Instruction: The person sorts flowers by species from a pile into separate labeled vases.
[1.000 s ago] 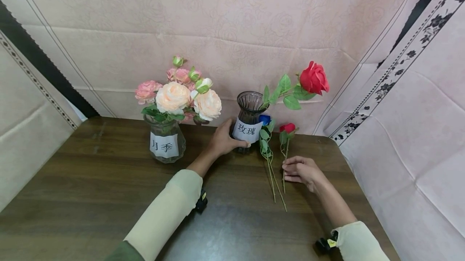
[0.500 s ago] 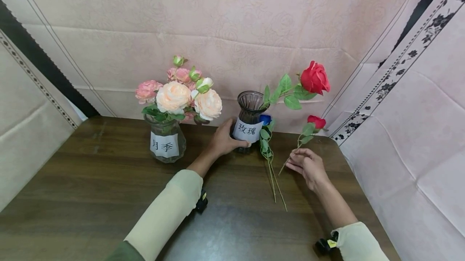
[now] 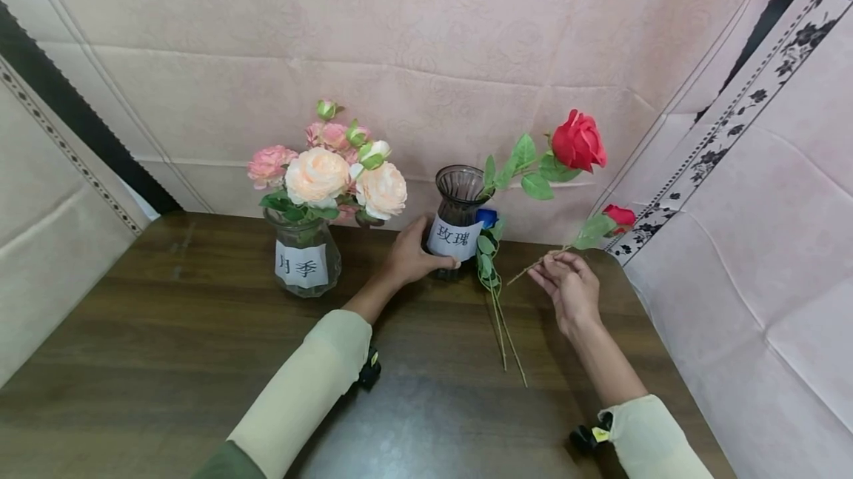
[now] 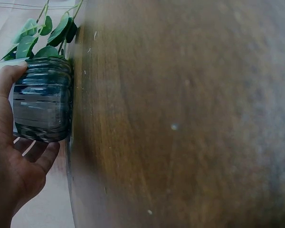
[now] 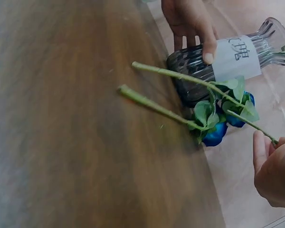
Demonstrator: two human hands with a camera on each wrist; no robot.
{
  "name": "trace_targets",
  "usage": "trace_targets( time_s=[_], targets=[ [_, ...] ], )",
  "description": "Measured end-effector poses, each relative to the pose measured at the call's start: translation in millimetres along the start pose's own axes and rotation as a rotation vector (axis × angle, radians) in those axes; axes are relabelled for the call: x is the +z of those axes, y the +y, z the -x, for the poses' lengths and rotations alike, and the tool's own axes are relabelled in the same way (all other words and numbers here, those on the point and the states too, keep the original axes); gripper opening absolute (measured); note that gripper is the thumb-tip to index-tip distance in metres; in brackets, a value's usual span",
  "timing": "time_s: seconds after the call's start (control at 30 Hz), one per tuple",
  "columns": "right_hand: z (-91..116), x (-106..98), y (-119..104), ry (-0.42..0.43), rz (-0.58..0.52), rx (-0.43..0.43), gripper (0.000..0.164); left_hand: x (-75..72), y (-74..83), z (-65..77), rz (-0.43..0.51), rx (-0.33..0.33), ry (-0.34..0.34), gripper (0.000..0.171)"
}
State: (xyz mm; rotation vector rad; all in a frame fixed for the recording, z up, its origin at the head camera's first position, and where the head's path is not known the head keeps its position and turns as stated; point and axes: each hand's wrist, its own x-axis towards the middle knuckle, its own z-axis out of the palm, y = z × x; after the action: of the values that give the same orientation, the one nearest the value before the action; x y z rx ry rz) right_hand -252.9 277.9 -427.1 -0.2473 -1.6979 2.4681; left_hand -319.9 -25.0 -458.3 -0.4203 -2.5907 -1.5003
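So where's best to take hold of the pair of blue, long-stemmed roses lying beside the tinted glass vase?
Probably their leafless lower stems, from the near side: these lie exposed, whereas leaves and blue heads crowd the vase.

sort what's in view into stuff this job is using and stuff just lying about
Likely in use:
left hand, holding the dark vase
right hand, pinching the small red rose
large red rose, in the dark vase
blue roses, beside it

Seemingly just there:
clear vase with pink and peach flowers, untouched
patterned cloth
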Motion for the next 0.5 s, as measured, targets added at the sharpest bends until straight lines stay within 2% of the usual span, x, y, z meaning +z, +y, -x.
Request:
trace_targets(
  time_s=[0.23,0.5],
  targets=[
    [-3,16,-10,0.011,-0.092,-0.1,0.008,-0.9,-0.1,0.2,0.004,0.01,-0.001,0.094],
    [-6,35,-24,0.01,-0.215,-0.163,0.01,-1.2,0.7,1.0,-0.01,0.0,0.0,0.095]
  ],
)
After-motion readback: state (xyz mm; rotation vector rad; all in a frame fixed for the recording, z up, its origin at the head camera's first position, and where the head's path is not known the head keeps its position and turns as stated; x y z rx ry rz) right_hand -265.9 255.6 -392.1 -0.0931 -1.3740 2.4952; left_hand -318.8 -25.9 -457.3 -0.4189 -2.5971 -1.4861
